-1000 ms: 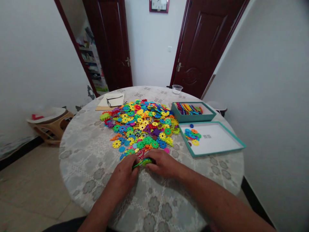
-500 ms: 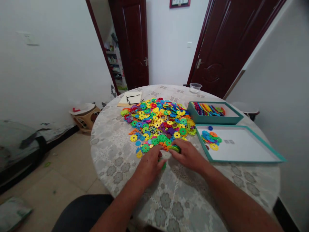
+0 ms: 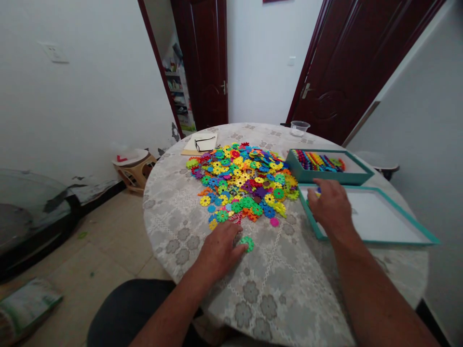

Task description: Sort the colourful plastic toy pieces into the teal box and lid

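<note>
A large heap of colourful notched discs (image 3: pixel 242 178) covers the middle of the table. My left hand (image 3: pixel 222 246) rests at its near edge, fingers apart, its thumb by a green disc (image 3: pixel 247 244). My right hand (image 3: pixel 331 205) is over the left part of the shallow white tray with a teal rim (image 3: pixel 394 207), its fingers curved; it hides most of the discs there, and what it holds, if anything, cannot be made out. A pink disc (image 3: pixel 274 222) lies alone between the hands.
Behind the tray stands a teal box (image 3: pixel 325 177) with rows of stacked discs. Glasses (image 3: pixel 205 143) lie on a notepad (image 3: pixel 191 150) at the back left. A clear plastic bowl (image 3: pixel 300 127) sits at the far edge of the round table.
My right hand has moved right from the heap to the tray, and the stack of discs it held is no longer visible. My left hand has opened beside the green disc.
</note>
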Demonstrator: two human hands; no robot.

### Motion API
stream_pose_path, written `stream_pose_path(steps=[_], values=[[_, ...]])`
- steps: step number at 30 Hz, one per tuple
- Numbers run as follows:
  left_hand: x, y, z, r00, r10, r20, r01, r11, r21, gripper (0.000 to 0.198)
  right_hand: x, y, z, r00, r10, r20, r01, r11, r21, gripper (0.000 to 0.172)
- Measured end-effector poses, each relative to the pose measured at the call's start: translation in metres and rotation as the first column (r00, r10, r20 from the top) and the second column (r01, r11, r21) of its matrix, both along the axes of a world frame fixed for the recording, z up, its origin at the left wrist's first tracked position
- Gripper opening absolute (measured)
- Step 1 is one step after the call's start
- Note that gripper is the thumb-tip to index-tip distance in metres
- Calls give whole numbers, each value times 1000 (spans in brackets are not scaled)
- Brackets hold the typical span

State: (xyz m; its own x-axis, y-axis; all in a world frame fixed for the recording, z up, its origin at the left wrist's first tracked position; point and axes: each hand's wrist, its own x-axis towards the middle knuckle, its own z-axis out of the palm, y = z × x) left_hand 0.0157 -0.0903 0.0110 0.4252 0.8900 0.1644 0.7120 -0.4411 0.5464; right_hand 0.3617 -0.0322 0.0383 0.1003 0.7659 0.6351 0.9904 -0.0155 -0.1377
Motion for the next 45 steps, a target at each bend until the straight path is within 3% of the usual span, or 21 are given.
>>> stream_pose_path(steps=[2,3,5,7,8,10,13,16,22,24,28,30,32,35,37,39,41,43,45], values=[[10,-5,0,996,-3,-92,3,1000,1,24,-30,-6,-1,962,260,-84,-268,958,-100,23],[14,-7,0,992,5,-124,-5,1000,-1,20,-47,-11,-1,909,391,-140,-413,890,-194,21],[18,-8,-1,988,8,-154,-8,1000,-4,14,-80,-23,-4,772,582,-256,-634,671,-386,19],[16,-8,-2,992,5,-130,-3,1000,12,11,-106,-36,-7,676,654,-338,-722,499,-479,22],[12,-7,-3,994,18,-104,-15,999,32,11,-116,-42,-9,658,662,-358,-734,458,-501,24],[-1,-4,-3,995,87,-46,-82,993,88,15,-127,-48,-10,658,651,-379,-733,436,-523,21],[-25,3,2,979,204,-17,-199,969,146,17,-133,-50,-10,660,622,-422,-737,427,-524,13],[-37,8,7,975,212,-71,-201,970,134,22,-132,-50,-11,651,574,-497,-756,433,-491,12],[-16,14,10,971,88,-221,-73,995,72,32,-128,-46,-15,597,525,-607,-802,425,-420,5],[-8,19,9,963,68,-262,-51,996,70,30,-121,-39,-15,630,554,-544,-775,498,-390,9],[2,30,9,951,67,-303,-45,996,78,15,-90,-21,-10,791,523,-317,-604,749,-273,18],[4,34,10,945,58,-321,-34,996,79,11,-65,-13,-5,889,413,-199,-449,870,-201,20],[6,36,9,940,40,-339,-13,997,82,11,-38,-7,-2,969,230,-84,-241,958,-157,21],[10,38,5,937,25,-348,9,996,94,12,-4,-4,0,997,-57,49,64,988,-140,23],[13,39,2,939,13,-343,23,994,102,13,5,-3,-1,985,-153,80,161,980,-113,25],[15,41,-2,942,4,-335,36,993,114,14,0,-2,-3,994,-94,58,99,992,-83,25],[16,42,-3,944,-10,-330,54,991,122,16,-19,-2,-6,993,122,4,-121,987,-102,25],[16,42,-2,943,-21,-333,68,989,130,18,-45,-5,-11,923,379,-61,-384,904,-186,26],[17,41,1,943,-45,-331,96,985,140,21,-70,-11,-15,827,549,-118,-558,777,-292,31]])
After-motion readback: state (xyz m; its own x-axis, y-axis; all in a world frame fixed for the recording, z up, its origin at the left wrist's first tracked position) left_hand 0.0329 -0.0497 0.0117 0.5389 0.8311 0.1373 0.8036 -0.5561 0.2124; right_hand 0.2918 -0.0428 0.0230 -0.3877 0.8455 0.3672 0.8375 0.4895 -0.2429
